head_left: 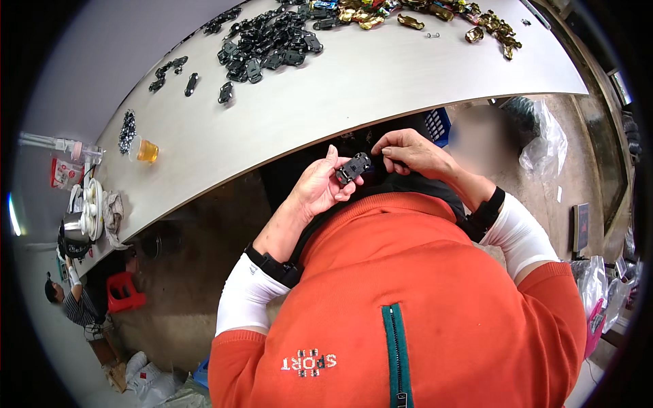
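Note:
My left hand (316, 187) is closed around a black toy car chassis (353, 168), held in front of my lap just below the table edge. Its underside faces up, with small wheels at the ends. To the right of it, my right hand (415, 153) has its fingers curled together. Whatever those fingers may pinch is too small or hidden to make out. On the table lies a heap of similar black chassis (272, 44), with a few loose ones (226, 92) nearer to me. Gold car bodies (411, 22) are piled at the far right.
Toward the left of the white table (292, 112) stand a cup of amber liquid (144, 150) and a pile of small wheel parts (127, 130). A blue basket (437, 126) is under the table's edge. A red stool (124, 292) and another person (75, 306) are at far left.

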